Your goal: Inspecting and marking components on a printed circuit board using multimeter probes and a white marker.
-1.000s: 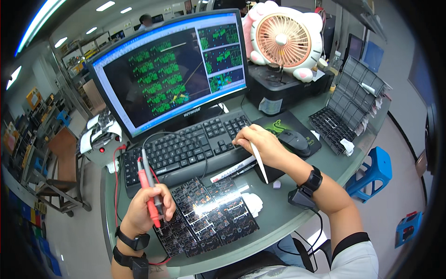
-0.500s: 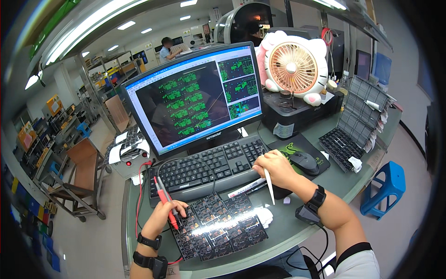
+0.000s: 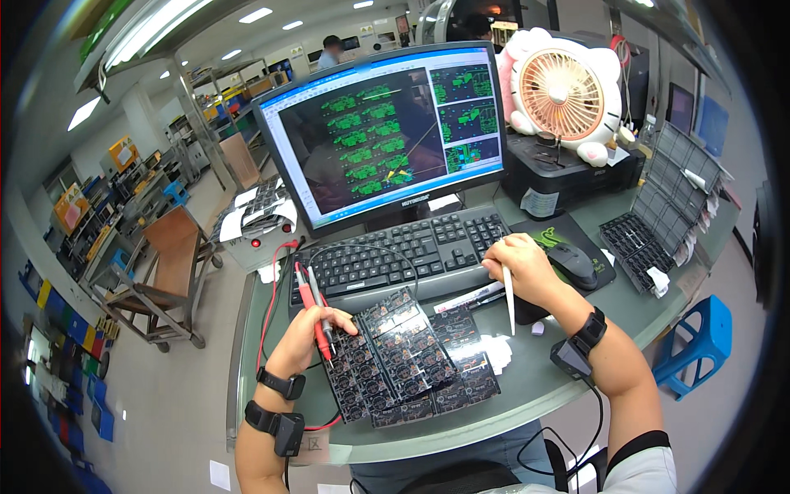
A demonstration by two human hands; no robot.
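Note:
My left hand (image 3: 303,344) is closed around a pair of test probes (image 3: 308,298), one red and one dark, tips pointing down. Its thumb and fingers also grip the left edge of a black circuit board panel (image 3: 403,350), which is tilted up. Beneath it, another black circuit board panel (image 3: 471,393) sticks out to the right over the table. Between the fingers of my right hand (image 3: 524,265) is a slim white pointed stick (image 3: 509,306), tip downward, just right of the boards and apart from them. What the stick is exactly, I cannot tell.
A keyboard (image 3: 403,251) and monitor (image 3: 378,140) stand behind the boards. To the right are a mouse (image 3: 573,265), a cartoon-shaped fan (image 3: 561,95) and black trays (image 3: 638,247). White paper scraps (image 3: 496,352) lie beside the panels; a blue stool (image 3: 698,342) stands on the floor.
The upper panel has lifted and tilted in my left hand, baring more of the panel beneath at the right. My right hand keeps the stick. The whole view has shifted.

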